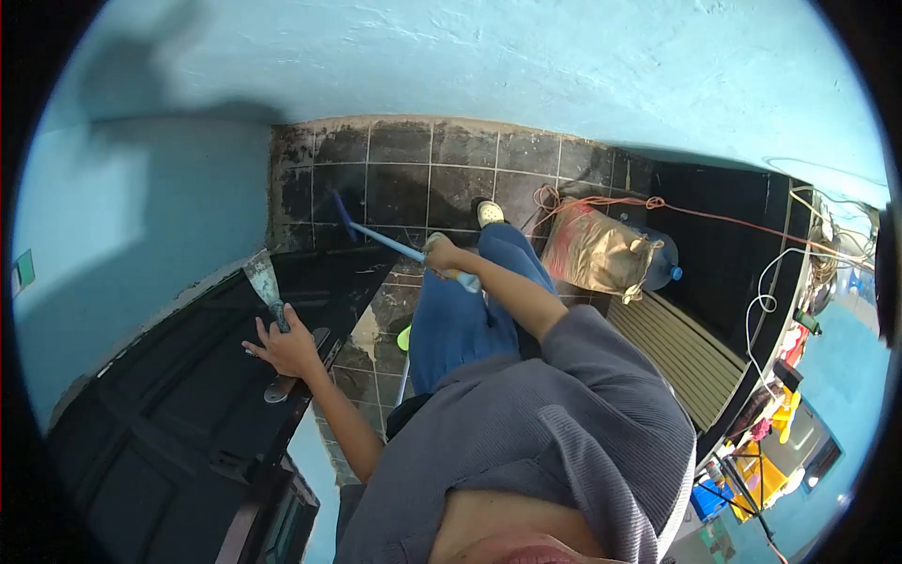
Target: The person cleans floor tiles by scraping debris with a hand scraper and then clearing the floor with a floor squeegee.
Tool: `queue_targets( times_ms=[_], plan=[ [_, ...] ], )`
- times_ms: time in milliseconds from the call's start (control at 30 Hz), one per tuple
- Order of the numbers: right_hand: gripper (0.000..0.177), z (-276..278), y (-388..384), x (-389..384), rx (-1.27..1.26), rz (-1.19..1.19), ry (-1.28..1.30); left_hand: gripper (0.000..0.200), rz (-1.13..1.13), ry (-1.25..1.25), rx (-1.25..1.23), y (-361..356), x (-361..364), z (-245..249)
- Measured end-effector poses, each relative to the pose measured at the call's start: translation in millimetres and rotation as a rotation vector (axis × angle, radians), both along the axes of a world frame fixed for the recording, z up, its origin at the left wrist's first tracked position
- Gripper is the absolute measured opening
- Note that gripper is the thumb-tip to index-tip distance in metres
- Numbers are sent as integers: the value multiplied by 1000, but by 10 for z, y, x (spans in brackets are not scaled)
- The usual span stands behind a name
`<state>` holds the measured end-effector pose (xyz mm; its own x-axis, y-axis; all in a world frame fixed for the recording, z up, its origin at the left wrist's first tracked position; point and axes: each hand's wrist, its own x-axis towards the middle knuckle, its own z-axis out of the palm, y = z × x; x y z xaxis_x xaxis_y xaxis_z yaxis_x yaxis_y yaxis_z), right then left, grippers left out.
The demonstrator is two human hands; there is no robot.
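My left hand pinches the dark handle of a putty knife between thumb and fingers, with its other fingers spread out. The knife's wide, stained blade points up and away, over a black panelled door. Close beside that hand is the door's metal handle plate. My right hand is closed round the light blue shaft of a long-handled floor tool. Its narrow dark blue head rests by the dark floor tiles, and its pale end passes under my forearm.
Light blue walls bound the tiled floor. To the right lie a crumpled brown sack, a clear water bottle and an orange cord. A slatted panel stands by my right side. A yellow-green object shows beside my leg.
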<state>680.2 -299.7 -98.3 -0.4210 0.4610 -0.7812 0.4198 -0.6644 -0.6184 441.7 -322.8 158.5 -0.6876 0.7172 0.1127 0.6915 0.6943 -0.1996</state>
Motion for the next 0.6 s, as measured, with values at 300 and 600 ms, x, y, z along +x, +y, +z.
queue_targets(
  times_ms=[300, 600],
  plan=[
    [22, -787, -816, 2314, 629, 554, -381, 52, 55, -36, -45, 31, 105, 98],
    [24, 1260, -403, 2067, 469, 113, -365, 52, 69, 14, -61, 44, 155, 97]
  ],
)
